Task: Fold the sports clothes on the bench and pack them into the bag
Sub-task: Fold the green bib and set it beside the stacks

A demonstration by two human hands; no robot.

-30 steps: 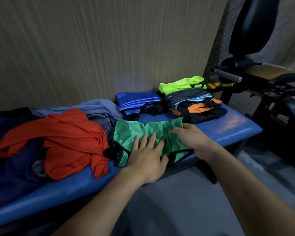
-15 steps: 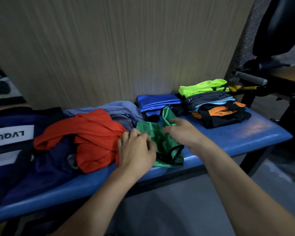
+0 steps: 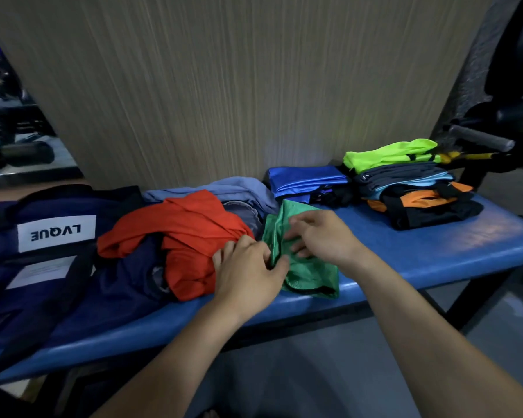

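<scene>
Green mesh garment point(image 3: 302, 267) pinched by left hand point(image 3: 248, 273) and right hand point(image 3: 320, 236), long axis running front edge to back of bench point(image 3: 435, 245).

On the worktop point(image 3: 435, 251), the bag point(image 3: 37, 236) lies at the left end. Right of it sits a heap of unfolded clothes point(image 3: 181, 233), then a half-folded garment point(image 3: 308, 270) near the front edge. Behind that lies a folded piece point(image 3: 305, 178) against the wall, and a stack of folded clothes point(image 3: 405, 182) stands farthest right.
</scene>
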